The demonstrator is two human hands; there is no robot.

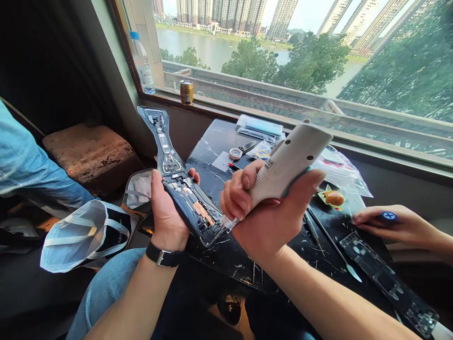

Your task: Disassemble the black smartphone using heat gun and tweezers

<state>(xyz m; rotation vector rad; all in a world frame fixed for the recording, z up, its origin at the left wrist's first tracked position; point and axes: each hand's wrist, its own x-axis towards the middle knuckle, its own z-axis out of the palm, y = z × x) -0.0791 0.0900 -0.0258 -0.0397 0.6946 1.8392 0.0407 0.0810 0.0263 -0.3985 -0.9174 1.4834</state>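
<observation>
Currently, left hand (169,212) grip closed on the opened device (179,182) — internals (203,212) exposed; right hand (269,210) grip closed on a white tool (292,160).

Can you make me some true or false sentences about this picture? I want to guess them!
1. The left hand holds an opened phone. True.
2. The right hand holds a blue-handled screwdriver. False: it holds a white tool. The blue-handled screwdriver is in another person's hand.
3. A water bottle stands on the window ledge. True.
4. The watch is on the right wrist. False: it is on the left wrist.
</observation>
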